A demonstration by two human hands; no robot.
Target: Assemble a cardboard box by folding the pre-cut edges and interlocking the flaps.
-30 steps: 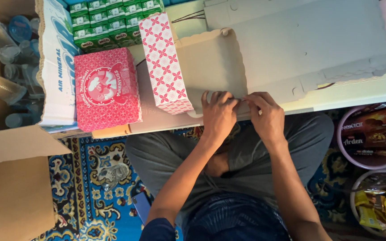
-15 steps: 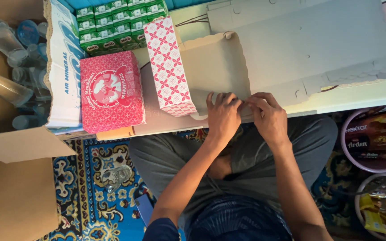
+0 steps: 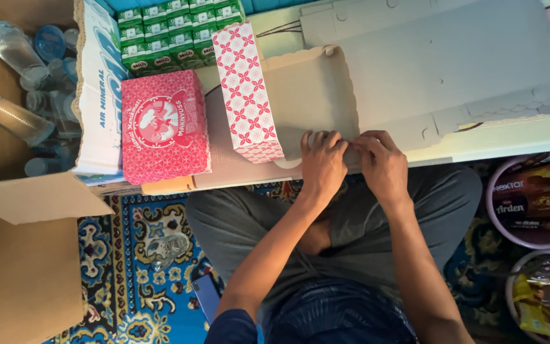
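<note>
A half-folded cardboard food box (image 3: 310, 95), plain tan inside with a pink patterned side wall (image 3: 247, 89) standing upright on its left, lies on the low white table (image 3: 517, 137). My left hand (image 3: 323, 164) and my right hand (image 3: 383, 164) meet at the box's near edge, fingertips pinching its flap together. My crossed legs in grey trousers sit below the table edge.
A stack of flat box blanks (image 3: 440, 57) lies at the back right. A closed red box (image 3: 163, 126) and green drink cartons (image 3: 173, 28) are at the left. An open carton of water cups (image 3: 20, 83), snack baskets (image 3: 533, 197) at the right, patterned blue carpet (image 3: 141, 255) below.
Both hands stay at the box's near edge, with fingers shifting slightly closer together on the flap. The view has drifted a little.
</note>
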